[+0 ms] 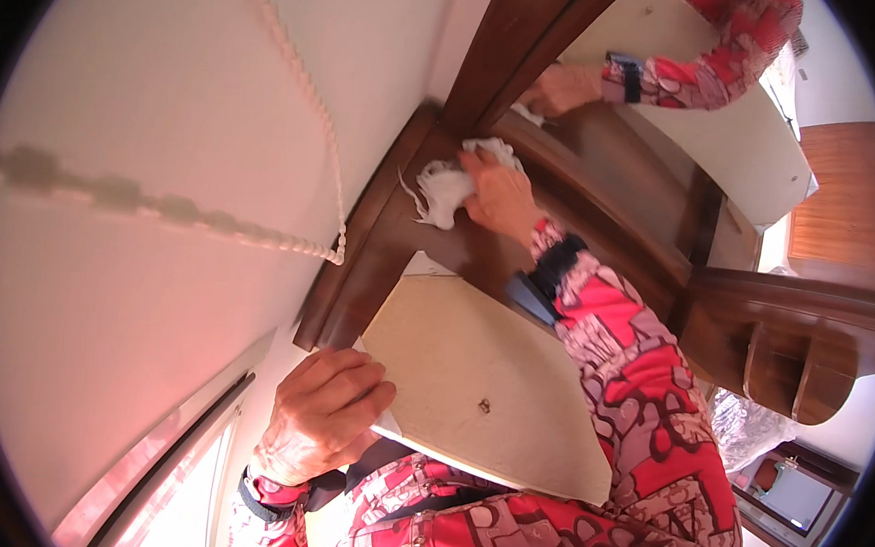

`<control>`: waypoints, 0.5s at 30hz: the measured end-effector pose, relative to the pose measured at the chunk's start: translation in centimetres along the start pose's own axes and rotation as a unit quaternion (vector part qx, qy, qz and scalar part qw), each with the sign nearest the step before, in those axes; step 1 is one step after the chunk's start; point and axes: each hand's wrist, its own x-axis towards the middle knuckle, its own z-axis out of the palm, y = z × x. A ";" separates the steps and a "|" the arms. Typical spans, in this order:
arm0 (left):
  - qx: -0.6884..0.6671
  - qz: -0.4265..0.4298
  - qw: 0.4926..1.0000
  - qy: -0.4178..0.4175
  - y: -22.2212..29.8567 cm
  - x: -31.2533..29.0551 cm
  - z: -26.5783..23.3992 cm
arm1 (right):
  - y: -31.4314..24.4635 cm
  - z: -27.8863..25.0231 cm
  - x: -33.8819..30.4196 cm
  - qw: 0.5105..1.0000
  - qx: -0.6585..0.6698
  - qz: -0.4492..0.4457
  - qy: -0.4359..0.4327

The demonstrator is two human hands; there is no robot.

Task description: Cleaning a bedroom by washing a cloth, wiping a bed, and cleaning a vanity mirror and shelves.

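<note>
My right hand (pixel 503 192) is closed on a crumpled white cloth or tissue (pixel 445 189), pressed against a dark brown wooden surface (pixel 392 233) at the foot of a mirror. The cloth spreads out beyond my fingers, with loose strands at its left end. In front of me a cream board (pixel 482 366) with a small hole mark slants from the wooden surface toward my lap. My left hand (pixel 324 412) is curled over the board's left edge, near the corner of the dark wood. The fingertips and underside of this grip are hidden.
A mirror (pixel 655 151) in a dark wooden frame reflects my right arm and the board. White bead chains (pixel 326 126) hang at the left before a pale wall. Curved wooden shelves (pixel 783 360) stand at the right, with clear plastic wrapping (pixel 744 428) below them.
</note>
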 end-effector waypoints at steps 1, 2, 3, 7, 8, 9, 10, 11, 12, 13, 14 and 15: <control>0.004 0.001 1.000 0.001 0.0 0.0 -0.1 | -0.8 0.6 1.5 1.000 0.018 0.013 0.009; 0.009 0.010 1.000 0.009 0.0 -0.1 -0.1 | -1.2 1.1 2.8 1.000 0.031 -0.002 0.003; 0.013 0.018 1.000 0.021 -0.1 -0.2 0.2 | -1.4 1.6 4.2 0.999 0.041 -0.019 -0.004; 0.026 0.007 0.999 0.032 0.2 -1.1 0.3 | -4.1 1.8 3.8 0.989 0.069 -0.080 -0.103; 0.033 0.004 0.999 0.032 0.1 -1.4 0.2 | -5.6 1.9 2.7 0.979 0.077 -0.097 -0.163; 0.041 0.005 0.998 0.037 0.6 -1.4 -0.1 | -6.6 2.3 1.4 0.970 0.100 -0.163 -0.152; 0.043 0.009 0.998 0.041 0.9 -1.5 -0.1 | -7.8 1.8 0.5 0.947 0.129 -0.197 -0.218; 0.044 0.010 0.998 0.040 1.1 -1.5 -0.2 | -8.7 2.3 -0.2 0.926 0.150 -0.218 -0.270; 0.045 0.010 0.998 0.038 1.4 -1.6 -0.3 | -9.3 2.6 -0.7 0.913 0.169 -0.244 -0.278; 0.046 0.011 0.998 0.035 1.5 -1.7 -0.5 | -9.9 2.5 -0.8 0.900 0.189 -0.269 -0.285; 0.042 0.011 0.998 0.037 1.7 -1.8 -0.5 | -9.8 2.1 -0.6 0.909 0.171 -0.263 -0.276; 0.041 -0.001 0.999 0.036 1.9 -1.7 -0.6 | -9.3 1.4 -0.3 0.916 0.153 -0.257 -0.267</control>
